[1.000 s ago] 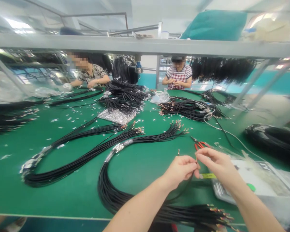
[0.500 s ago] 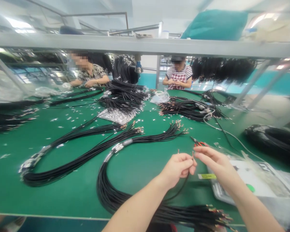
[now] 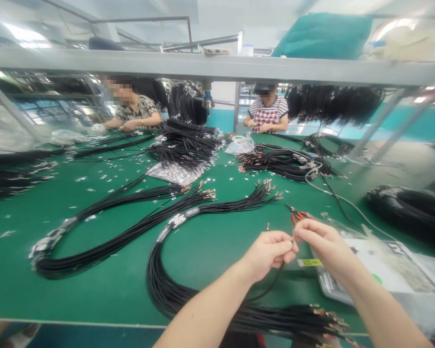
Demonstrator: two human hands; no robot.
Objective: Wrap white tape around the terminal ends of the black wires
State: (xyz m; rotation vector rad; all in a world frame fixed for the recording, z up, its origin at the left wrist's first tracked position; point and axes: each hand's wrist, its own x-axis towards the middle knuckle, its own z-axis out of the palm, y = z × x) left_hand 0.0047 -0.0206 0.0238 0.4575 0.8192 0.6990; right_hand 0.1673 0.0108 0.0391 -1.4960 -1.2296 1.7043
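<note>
Above the green table, my left hand [image 3: 273, 252] is closed on a thin black cable [image 3: 270, 288], which hangs down from under the fingers toward the near bundle. A stripped wire end pokes up behind its knuckles. My right hand [image 3: 317, 237] meets it from the right, with thumb and forefinger pinched on the cable's copper-coloured end. The fingertips of both hands nearly touch, so the exact grip is partly hidden. Red-handled pliers [image 3: 298, 213] lie just beyond my right hand. A curved bundle of black cables [image 3: 159, 285] passes under my left forearm.
More black cable bundles [image 3: 105, 249] lie at left, with a cable heap [image 3: 188, 145] behind. At right are a clear-wrapped white tray [image 3: 380, 270] and a coiled cable [image 3: 406, 212]. A shelf beam [image 3: 203, 65] spans overhead. Two co-workers sit across the table.
My right hand has come in to the left and its fingers have closed on the wire end at my left fingertips. My left hand has shifted slightly right.
</note>
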